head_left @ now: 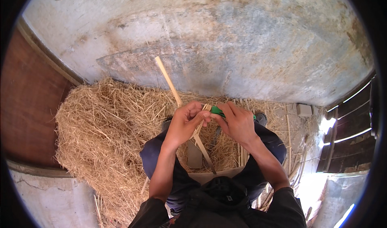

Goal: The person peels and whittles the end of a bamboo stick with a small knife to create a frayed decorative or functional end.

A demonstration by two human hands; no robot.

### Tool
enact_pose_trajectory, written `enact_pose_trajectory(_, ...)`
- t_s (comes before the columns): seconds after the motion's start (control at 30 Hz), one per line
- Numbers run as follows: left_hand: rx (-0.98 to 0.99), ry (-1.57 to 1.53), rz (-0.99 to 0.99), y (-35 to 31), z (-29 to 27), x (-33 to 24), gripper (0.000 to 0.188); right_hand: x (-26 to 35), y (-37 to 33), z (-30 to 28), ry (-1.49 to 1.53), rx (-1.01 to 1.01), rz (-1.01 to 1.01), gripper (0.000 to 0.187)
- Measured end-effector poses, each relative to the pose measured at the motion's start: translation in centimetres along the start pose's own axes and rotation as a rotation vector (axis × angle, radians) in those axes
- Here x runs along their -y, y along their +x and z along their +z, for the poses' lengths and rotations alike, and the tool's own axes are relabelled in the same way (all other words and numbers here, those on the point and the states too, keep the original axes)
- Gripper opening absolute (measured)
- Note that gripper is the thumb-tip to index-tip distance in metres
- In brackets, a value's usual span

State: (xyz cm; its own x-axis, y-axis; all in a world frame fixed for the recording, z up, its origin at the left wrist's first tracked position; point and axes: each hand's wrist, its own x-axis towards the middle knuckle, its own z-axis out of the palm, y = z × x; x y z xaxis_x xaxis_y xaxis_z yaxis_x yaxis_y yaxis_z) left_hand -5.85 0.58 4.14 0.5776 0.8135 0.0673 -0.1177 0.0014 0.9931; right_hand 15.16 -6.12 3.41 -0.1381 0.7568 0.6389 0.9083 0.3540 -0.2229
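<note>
Both my hands meet in front of my knees. My left hand [186,123] is closed on a pale bamboo strip [168,79], which slants from the upper left, passes behind the fingers and shows again below them. A shorter, narrow piece of pale bamboo [198,128] crosses it, its upper end between my left thumb and fingers. Closed round a green-handled tool [218,110], my right hand [239,124] is close beside that upper end. The tool's working edge is hidden, so I cannot tell its exact kind.
A large heap of straw [100,139] lies to the left and spreads under my hands. Ahead rises a stained plaster wall [225,46]. Thin sticks [289,143] and a brick-like block [304,110] lie at the right, near dark slatted boards [350,127].
</note>
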Motion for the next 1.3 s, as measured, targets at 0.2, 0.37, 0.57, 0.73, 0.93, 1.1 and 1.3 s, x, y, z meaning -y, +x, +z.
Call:
enact_pose_trajectory(0.2, -0.049, 0.033, -0.061, -0.2, 0.1, -0.3, 0.016, 0.3, 0.1, 0.1, -0.023, -0.012, 0.004, 0.027)
enact_pose_trajectory(0.37, -0.078, 0.091, -0.037, -0.2, 0.1, 0.0, 0.016, 0.4, -0.1, 0.2, -0.026, -0.024, 0.007, 0.028)
enact_pose_trajectory(0.57, -0.074, 0.174, -0.003, 0.0, -0.1, -0.3, 0.014, 0.2, -0.3, 0.2, -0.014, -0.031, 0.021, 0.028)
enact_pose_trajectory(0.73, -0.091, 0.208, 0.007, -0.1, -0.1, -0.8, 0.015, 0.3, -0.5, 0.1, -0.025, -0.041, 0.012, 0.028)
enact_pose_trajectory(0.93, -0.115, 0.237, 0.004, -0.1, 0.3, -0.8, 0.015, 0.5, -0.6, -0.1, -0.023, -0.043, 0.045, 0.027)
enact_pose_trajectory(1.1, -0.108, 0.308, 0.016, 0.0, 0.6, -1.3, 0.013, 0.5, -0.6, -0.5, -0.016, -0.046, 0.056, 0.026)
enact_pose_trajectory(1.3, -0.09, 0.337, 0.006, -0.1, 0.6, -1.5, 0.014, 1.0, -0.9, -1.4, 0.029, -0.022, 0.131, 0.024)
